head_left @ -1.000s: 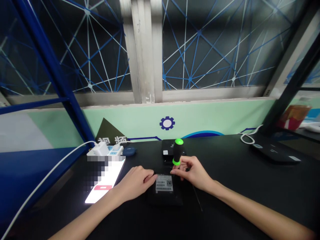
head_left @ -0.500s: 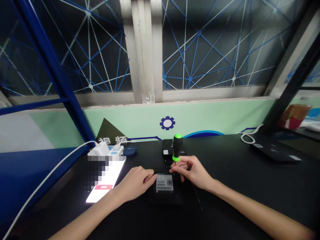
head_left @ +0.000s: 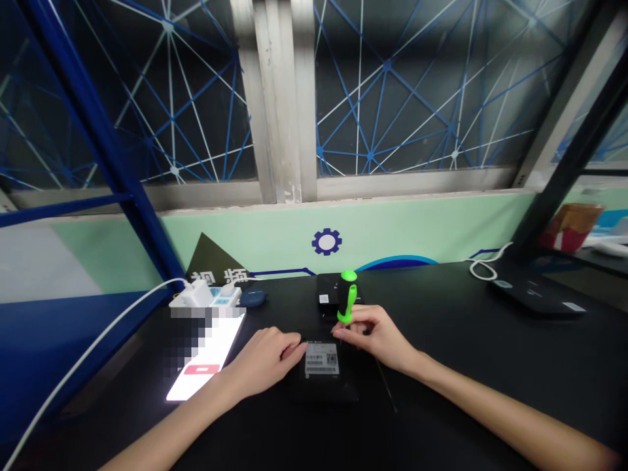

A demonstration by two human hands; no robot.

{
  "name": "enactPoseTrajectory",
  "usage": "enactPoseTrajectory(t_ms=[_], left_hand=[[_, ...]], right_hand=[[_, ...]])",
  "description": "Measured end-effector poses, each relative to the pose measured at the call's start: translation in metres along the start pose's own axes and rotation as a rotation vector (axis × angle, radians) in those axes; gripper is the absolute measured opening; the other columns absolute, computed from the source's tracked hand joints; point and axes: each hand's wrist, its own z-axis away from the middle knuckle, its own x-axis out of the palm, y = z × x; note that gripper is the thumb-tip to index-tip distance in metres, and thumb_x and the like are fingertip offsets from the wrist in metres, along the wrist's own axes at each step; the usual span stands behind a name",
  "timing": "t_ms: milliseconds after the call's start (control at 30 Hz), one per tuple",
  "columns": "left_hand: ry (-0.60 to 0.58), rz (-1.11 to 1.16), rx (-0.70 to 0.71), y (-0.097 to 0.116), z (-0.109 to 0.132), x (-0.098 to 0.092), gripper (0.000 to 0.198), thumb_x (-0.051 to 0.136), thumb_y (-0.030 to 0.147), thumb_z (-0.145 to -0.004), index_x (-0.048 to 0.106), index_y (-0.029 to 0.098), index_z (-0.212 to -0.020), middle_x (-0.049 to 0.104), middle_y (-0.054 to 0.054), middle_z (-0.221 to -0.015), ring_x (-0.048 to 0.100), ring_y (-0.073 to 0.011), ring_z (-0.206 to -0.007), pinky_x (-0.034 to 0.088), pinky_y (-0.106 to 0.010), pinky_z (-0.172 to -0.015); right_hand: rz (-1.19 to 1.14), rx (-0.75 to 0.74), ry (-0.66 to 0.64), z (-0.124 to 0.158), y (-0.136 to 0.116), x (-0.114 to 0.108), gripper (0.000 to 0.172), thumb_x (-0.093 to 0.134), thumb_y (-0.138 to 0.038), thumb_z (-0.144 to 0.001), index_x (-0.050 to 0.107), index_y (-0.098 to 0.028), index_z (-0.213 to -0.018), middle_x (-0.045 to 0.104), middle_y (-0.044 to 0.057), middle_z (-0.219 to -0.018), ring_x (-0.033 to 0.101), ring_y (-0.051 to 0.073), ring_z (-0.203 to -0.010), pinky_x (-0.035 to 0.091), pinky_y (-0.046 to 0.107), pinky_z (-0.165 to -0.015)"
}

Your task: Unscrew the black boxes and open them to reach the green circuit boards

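Observation:
A flat black box-like device (head_left: 326, 386) with a white-grey printed label lies on the dark table in front of me. My left hand (head_left: 272, 356) is closed at its left edge, thumb along the label's side, holding it. A black and green screwdriver (head_left: 348, 297) stands upright over the device's far right corner. My right hand (head_left: 370, 330) pinches it at the bottom of its handle, around the top of the shaft. The tip is hard to make out against the dark casing. Beside the device, under my right wrist, lies a thin dark rod (head_left: 386, 386).
Behind the screwdriver lies another black device (head_left: 326, 291). At left are a lit tablet (head_left: 210, 360), a white power strip (head_left: 228, 296) with chargers and a cable, and a dark blue case (head_left: 252, 299). A black flat device (head_left: 537, 296) and a white cable (head_left: 483, 268) lie at right.
The screwdriver has turned about its own axis, so a green stripe now shows on its handle, and its top sits slightly lower. My left hand stays on the device.

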Motion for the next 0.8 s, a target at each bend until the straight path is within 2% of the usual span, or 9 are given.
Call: enactPoseTrajectory(t_ms=[100, 233, 400, 567, 667, 733, 800], left_hand=[[0.004, 0.015, -0.003, 0.0011, 0.0002, -0.0002, 0.047, 0.039, 0.043, -0.101, 0.033, 0.02, -0.06, 0.042, 0.004, -0.052, 0.044, -0.0134, -0.048, 0.02, -0.029, -0.054], [0.004, 0.005, -0.001, 0.0012, 0.0001, -0.0001, 0.047, 0.038, 0.043, -0.101, 0.033, 0.02, -0.061, 0.043, 0.004, -0.053, 0.044, -0.0136, -0.049, 0.02, -0.029, -0.054], [-0.002, 0.004, -0.005, 0.0005, 0.0003, 0.0, 0.047, 0.038, 0.044, -0.102, 0.033, 0.02, -0.061, 0.04, 0.004, -0.051, 0.041, -0.0129, -0.048, 0.02, -0.029, -0.053], [-0.001, 0.0, -0.008, 0.0027, -0.0001, -0.0012, 0.048, 0.038, 0.044, -0.101, 0.032, 0.02, -0.06, 0.041, 0.004, -0.051, 0.039, -0.013, -0.047, 0.019, -0.03, -0.053], [0.001, 0.002, 0.001, 0.0037, -0.0005, -0.0021, 0.048, 0.038, 0.044, -0.101, 0.032, 0.02, -0.059, 0.04, 0.004, -0.051, 0.039, -0.0132, -0.047, 0.02, -0.03, -0.053], [0.003, 0.001, 0.0, 0.0035, -0.0005, -0.0021, 0.048, 0.038, 0.044, -0.101, 0.033, 0.02, -0.059, 0.039, 0.004, -0.05, 0.039, -0.0132, -0.047, 0.02, -0.03, -0.053], [0.001, -0.004, -0.008, 0.003, -0.0001, -0.0016, 0.048, 0.038, 0.045, -0.101, 0.033, 0.02, -0.06, 0.039, 0.004, -0.051, 0.041, -0.0133, -0.048, 0.02, -0.029, -0.053]], right_hand=[[-0.057, 0.076, 0.023, -0.0013, -0.0006, 0.0003, 0.036, 0.081, -0.049, -0.07, 0.074, -0.014, -0.077, 0.051, -0.004, -0.055, 0.037, 0.007, -0.047, 0.032, 0.022, -0.045], [-0.106, 0.133, 0.043, -0.0022, -0.003, -0.0002, 0.038, 0.087, -0.045, -0.063, 0.067, -0.014, -0.073, 0.054, -0.005, -0.051, 0.045, 0.007, -0.045, 0.033, 0.02, -0.044], [-0.116, 0.128, 0.038, -0.002, -0.0031, -0.0006, 0.034, 0.085, -0.043, -0.067, 0.066, -0.014, -0.071, 0.061, -0.002, -0.054, 0.051, 0.008, -0.045, 0.038, 0.02, -0.044], [-0.106, 0.112, -0.012, -0.0002, -0.0057, -0.0012, 0.033, 0.078, -0.046, -0.076, 0.07, -0.014, -0.078, 0.073, 0.006, -0.074, 0.055, 0.008, -0.048, 0.044, 0.02, -0.046], [-0.121, 0.089, -0.047, 0.0012, -0.0065, -0.002, 0.034, 0.07, -0.047, -0.084, 0.07, -0.014, -0.088, 0.075, 0.009, -0.085, 0.056, 0.009, -0.051, 0.046, 0.022, -0.048], [-0.111, 0.07, -0.048, 0.0016, -0.0061, -0.0022, 0.033, 0.067, -0.047, -0.087, 0.071, -0.014, -0.093, 0.073, 0.007, -0.08, 0.055, 0.009, -0.051, 0.046, 0.022, -0.049], [-0.073, 0.059, -0.019, 0.0014, -0.0051, -0.0017, 0.033, 0.069, -0.046, -0.085, 0.072, -0.015, -0.092, 0.067, 0.002, -0.065, 0.053, 0.01, -0.049, 0.043, 0.022, -0.048]])
